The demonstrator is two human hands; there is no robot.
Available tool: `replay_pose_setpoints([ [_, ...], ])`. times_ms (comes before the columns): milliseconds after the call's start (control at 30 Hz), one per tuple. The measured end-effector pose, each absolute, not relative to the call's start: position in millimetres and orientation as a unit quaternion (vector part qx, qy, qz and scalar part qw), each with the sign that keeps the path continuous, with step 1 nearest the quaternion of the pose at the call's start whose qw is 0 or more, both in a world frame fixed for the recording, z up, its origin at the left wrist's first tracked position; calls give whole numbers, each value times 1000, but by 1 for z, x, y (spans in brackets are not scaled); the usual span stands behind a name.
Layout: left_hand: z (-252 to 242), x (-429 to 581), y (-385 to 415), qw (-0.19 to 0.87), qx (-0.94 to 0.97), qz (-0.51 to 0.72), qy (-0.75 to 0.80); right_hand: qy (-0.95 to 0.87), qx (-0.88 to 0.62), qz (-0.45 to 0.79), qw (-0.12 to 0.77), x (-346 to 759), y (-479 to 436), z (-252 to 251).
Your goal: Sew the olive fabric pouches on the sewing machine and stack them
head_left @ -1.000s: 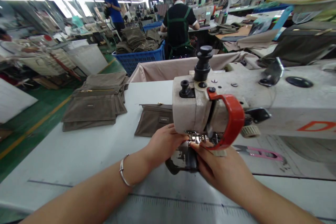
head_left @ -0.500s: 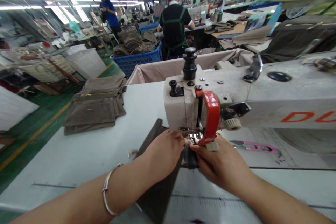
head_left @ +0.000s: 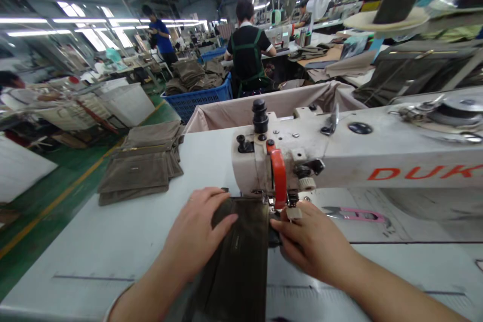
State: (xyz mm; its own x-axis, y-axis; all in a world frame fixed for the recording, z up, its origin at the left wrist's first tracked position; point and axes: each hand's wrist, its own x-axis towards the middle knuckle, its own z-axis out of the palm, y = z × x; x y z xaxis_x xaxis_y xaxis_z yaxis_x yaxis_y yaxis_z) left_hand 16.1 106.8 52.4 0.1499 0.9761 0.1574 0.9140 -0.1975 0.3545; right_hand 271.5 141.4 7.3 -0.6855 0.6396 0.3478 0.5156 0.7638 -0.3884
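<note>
A dark olive-brown fabric panel [head_left: 245, 256] with a small label lies on the table, its far right edge beside the presser foot [head_left: 272, 204] of a white sewing machine [head_left: 339, 161]. My left hand [head_left: 199, 229] rests on the panel's left side, thumb stretched out and fingers apart. Close by the needle area, my right hand [head_left: 313, 239] has its fingers drawn together at the panel's right edge. What lies between those fingertips is hidden. A red guard [head_left: 278, 178] stands in front of the needle bar, and a small beige piece [head_left: 294, 213] shows over the right fingers.
Stacked brown fabric pouches [head_left: 139, 166] lie at the table's left. Pink-handled thread snips [head_left: 358, 215] rest under the machine arm. Behind the table are a pink cloth-lined bin [head_left: 222, 114] and a blue crate [head_left: 199, 94] of fabric pieces. A person [head_left: 249, 45] sits beyond.
My left hand has moved left from the presser foot and spread its fingers. The panel has turned straighter, with its label now visible. My right hand stays by the needle. The camera view has shifted.
</note>
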Motion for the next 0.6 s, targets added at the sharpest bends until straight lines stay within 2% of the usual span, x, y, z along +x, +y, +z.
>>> replay_pose_setpoints([
  [33, 50, 5, 101, 68, 726, 171, 662, -904, -326, 139, 237, 270, 138, 8],
  [100, 41, -10, 91, 122, 680, 158, 706, -884, -360, 176, 242, 265, 128, 10],
  [200, 27, -13, 84, 319, 578, 232, 714, -771, -422, 362, 310, 250, 108, 12],
  [300, 25, 0, 79, 549, 404, 385, 622, -505, -416, 637, 407, 230, 94, 12],
  [400, 29, 6, 72, 675, 305, 409, 533, -316, -392, 759, 412, 216, 90, 12],
  [467, 33, 0, 65, 664, 348, 376, 545, -308, -394, 783, 370, 215, 86, 11],
  [500, 35, -4, 60, 614, 399, 358, 580, -322, -394, 786, 350, 217, 83, 10],
  [533, 36, -7, 54, 527, 463, 344, 624, -330, -394, 789, 335, 219, 77, 8],
  [600, 39, -8, 41, 285, 608, 313, 672, -370, -406, 771, 322, 226, 62, 4],
])
